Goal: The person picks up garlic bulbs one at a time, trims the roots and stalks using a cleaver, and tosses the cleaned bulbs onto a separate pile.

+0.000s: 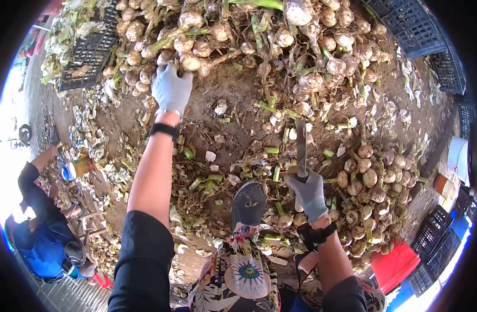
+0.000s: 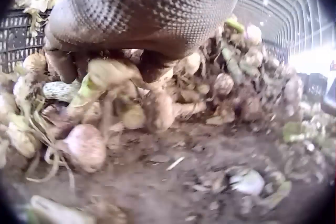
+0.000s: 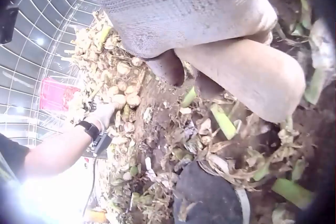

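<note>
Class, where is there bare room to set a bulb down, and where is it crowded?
Mostly bare soil lies right of the left hand, below the upper heap. Crowded: that heap, the bulb pile beside the right hand, and trimmings around the shoe.

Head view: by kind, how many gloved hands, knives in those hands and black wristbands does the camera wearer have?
Gloved hands (left hand, right hand): 2
Knife: 1
Black wristbands: 2
Total: 5

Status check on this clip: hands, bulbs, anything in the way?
Left hand at piled bulbs, grip unclear. Right hand gripping knife by its handle. Cut stems litter the dirt, nothing visibly blocking either hand.
</note>
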Demonstrator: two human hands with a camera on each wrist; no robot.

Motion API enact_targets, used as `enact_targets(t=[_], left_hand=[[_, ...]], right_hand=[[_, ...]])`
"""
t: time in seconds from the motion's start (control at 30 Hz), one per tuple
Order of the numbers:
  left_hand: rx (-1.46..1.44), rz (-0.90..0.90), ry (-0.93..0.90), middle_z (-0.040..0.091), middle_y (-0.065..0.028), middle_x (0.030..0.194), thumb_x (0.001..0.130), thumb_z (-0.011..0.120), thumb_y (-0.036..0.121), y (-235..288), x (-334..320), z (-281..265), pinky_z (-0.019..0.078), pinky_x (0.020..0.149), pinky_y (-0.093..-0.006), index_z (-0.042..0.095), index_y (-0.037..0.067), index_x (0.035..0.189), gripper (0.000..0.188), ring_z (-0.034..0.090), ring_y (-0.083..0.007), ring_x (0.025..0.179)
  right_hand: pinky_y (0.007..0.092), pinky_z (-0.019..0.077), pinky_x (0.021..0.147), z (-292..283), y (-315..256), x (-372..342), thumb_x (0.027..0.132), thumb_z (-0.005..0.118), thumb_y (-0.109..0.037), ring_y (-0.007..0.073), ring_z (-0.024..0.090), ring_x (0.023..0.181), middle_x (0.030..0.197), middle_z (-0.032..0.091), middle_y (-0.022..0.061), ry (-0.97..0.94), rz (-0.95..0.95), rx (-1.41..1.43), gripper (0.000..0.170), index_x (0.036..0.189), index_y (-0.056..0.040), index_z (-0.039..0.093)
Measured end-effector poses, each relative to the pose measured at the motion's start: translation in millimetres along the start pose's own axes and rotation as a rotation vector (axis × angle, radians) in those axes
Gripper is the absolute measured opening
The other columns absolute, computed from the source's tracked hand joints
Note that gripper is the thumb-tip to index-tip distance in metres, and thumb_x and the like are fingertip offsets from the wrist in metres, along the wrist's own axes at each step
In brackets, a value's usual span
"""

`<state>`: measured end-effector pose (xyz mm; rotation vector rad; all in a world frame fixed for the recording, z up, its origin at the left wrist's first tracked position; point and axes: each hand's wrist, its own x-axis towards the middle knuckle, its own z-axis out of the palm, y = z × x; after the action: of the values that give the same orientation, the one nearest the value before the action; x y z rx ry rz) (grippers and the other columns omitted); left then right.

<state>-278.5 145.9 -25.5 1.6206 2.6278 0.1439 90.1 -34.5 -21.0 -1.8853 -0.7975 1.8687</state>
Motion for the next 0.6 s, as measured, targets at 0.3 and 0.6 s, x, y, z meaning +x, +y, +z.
enact_targets(t=[0.3,0.6], left_hand=[[-0.897,0.335,-0.466,0.07,-0.0088,0.099,0.084,0.069,0.002,67,-195,-22,0.058,0.068,-0.03,0.058,0.001,0.122,0.04,0.069,-0.0208,0.08],[-1.447,-0.005,-0.72,0.056,-0.0123,0.132,0.092,0.061,-0.001,30,-240,-10,0.0514,0.097,-0.034,0.031,-0.004,0.148,0.064,0.057,-0.0177,0.117]], right_hand=[[0.0258,0.0493,0.062,25,-83,-3,0.087,0.076,-0.013,0.0071,0.061,0.07,0.084,0.07,0.0019,-0.104,-0.177,0.213,0.032,0.115,0.0028,0.069],[0.0412,0.0535,0.069,21,-81,-44,0.073,0.071,-0.015,0.0289,0.068,0.074,0.086,0.065,0.0057,0.133,-0.772,-1.042,0.026,0.098,-0.0135,0.064]])
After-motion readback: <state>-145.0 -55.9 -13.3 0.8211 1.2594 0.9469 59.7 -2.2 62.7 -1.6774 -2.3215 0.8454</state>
